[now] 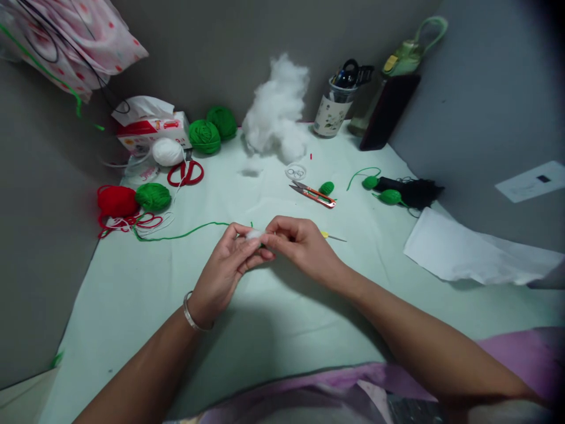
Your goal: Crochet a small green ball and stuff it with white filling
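Note:
My left hand [236, 250] is closed around a small piece, mostly hidden by my fingers, with a bit of green showing. White fluffy stuffing [253, 234] sits at the top of that piece. My right hand [300, 241] pinches at the stuffing from the right, its fingertips meeting those of the left. A strand of green yarn [189, 233] runs over the table from my left hand toward a green yarn ball [153, 196]. Just beyond my right hand lies a thin metal tool with a yellow handle [325, 234], partly covered by the hand.
Orange thread snips [314, 194] lie ahead, beside a small green crocheted piece [326, 188]. Behind them rises a heap of white stuffing [278, 112]. Red scissors [185, 173] and red yarn [117, 201] are at left; black yarn [415, 191] and white paper [477, 250] at right.

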The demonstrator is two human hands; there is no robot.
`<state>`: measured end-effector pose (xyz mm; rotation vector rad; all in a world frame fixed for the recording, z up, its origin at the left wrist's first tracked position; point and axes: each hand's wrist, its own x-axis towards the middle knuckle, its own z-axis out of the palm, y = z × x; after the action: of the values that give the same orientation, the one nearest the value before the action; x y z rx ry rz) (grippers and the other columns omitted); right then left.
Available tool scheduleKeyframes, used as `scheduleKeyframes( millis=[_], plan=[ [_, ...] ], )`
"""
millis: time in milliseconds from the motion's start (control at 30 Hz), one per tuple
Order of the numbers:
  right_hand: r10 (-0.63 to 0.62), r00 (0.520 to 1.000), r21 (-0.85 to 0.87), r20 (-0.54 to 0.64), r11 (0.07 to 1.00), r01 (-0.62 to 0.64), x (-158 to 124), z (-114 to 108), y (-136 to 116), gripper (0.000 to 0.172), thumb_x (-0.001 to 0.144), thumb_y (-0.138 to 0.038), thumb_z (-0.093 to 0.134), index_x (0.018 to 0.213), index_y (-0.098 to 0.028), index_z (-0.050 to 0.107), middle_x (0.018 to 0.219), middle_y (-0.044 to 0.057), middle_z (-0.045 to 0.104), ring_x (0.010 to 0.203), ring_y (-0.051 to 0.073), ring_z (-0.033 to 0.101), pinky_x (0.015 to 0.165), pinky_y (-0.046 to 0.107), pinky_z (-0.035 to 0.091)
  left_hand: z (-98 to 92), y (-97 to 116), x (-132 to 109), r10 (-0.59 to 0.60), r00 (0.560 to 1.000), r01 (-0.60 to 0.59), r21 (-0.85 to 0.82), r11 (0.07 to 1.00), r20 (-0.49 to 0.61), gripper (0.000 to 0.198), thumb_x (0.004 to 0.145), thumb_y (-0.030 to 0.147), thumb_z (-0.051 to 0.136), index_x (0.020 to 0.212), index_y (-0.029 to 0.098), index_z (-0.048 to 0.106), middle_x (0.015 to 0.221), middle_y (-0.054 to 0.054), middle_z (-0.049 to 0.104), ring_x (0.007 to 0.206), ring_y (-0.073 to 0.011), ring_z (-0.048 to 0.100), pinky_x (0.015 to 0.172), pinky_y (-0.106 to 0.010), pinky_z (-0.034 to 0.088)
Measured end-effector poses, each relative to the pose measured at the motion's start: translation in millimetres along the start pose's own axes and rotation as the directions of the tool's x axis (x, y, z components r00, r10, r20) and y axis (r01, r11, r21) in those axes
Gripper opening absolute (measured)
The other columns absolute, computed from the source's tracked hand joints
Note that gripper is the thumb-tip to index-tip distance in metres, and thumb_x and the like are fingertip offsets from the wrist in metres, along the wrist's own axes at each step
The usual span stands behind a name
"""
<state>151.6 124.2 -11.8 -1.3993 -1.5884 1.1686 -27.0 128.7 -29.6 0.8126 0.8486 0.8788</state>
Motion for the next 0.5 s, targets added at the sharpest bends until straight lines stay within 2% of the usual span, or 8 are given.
scheduleKeyframes(
  millis=[100,200,267,367,433,500],
  plan=[
    [0.036,0.996,0.152,0.083,0.987,-0.048,1.2,0.0,-1.1,0.023,0.096,-0.034,0.061,0.078,-0.02,0.062,0.064,-0.003,0.063,0.059,0.012,0.048,0.061,0.027,0.034,1.7,-3.1,0.8,0.037,0.999,-0.034,0.084,0.996,-0.04,0.027,0.087,0.032,0.079,0.095,0.021,0.055,0.075,0.004,0.072,0.071,-0.0116,0.073,0.079,-0.028,0.063],
    [0.022,0.987,0.183,0.159,0.982,-0.051,-2.2,3.9,-3.9,0.021,0.097,-0.028,0.055,0.079,-0.019,0.061,0.072,0.0,0.069,0.067,0.014,0.057,0.067,0.028,0.039,1.2,-6.5,4.4,0.065,0.996,-0.055,0.14,0.989,-0.064,0.022,0.088,0.031,0.073,0.093,0.02,0.055,0.066,0.006,0.067,0.062,-0.0098,0.066,0.069,-0.025,0.059],
    [0.028,0.99,0.102,0.14,0.994,-0.043,-7.3,8.1,-6.3,0.019,0.095,-0.023,0.054,0.078,-0.019,0.06,0.07,-0.001,0.065,0.063,0.013,0.053,0.066,0.027,0.036,-0.4,-7.4,7.2,0.098,0.992,-0.083,0.188,0.979,-0.073,0.02,0.085,0.028,0.073,0.092,0.02,0.056,0.063,0.007,0.063,0.057,-0.0093,0.061,0.062,-0.022,0.053],
    [0.016,0.997,-0.024,0.069,1.0,-0.015,-14.2,14.2,-8.4,0.017,0.093,-0.019,0.054,0.077,-0.02,0.058,0.062,-0.005,0.052,0.058,0.011,0.041,0.063,0.028,0.03,-2.8,-8.0,9.5,0.184,0.979,-0.154,0.284,0.946,-0.082,0.018,0.081,0.022,0.072,0.09,0.021,0.057,0.063,0.007,0.06,0.056,-0.0099,0.055,0.057,-0.022,0.046],
    [0.02,0.998,0.015,0.062,1.0,-0.021,-14.6,16.3,-7.9,0.016,0.093,-0.022,0.055,0.077,-0.021,0.057,0.06,-0.007,0.044,0.058,0.011,0.037,0.062,0.028,0.028,-3.9,-9.7,9.0,0.274,0.956,-0.22,0.357,0.908,-0.107,0.018,0.079,0.019,0.072,0.091,0.021,0.058,0.07,0.006,0.059,0.06,-0.0112,0.054,0.06,-0.024,0.046],
    [0.051,0.995,0.127,0.081,0.99,-0.061,-11.2,16.4,-6.1,0.023,0.095,-0.032,0.058,0.075,-0.021,0.056,0.061,-0.007,0.042,0.059,0.011,0.036,0.06,0.028,0.028,-4.7,-12.9,7.6,0.372,0.919,-0.284,0.429,0.857,-0.134,0.023,0.077,0.017,0.073,0.093,0.022,0.058,0.079,0.004,0.059,0.068,-0.013,0.056,0.064,-0.026,0.047]
  ],
)
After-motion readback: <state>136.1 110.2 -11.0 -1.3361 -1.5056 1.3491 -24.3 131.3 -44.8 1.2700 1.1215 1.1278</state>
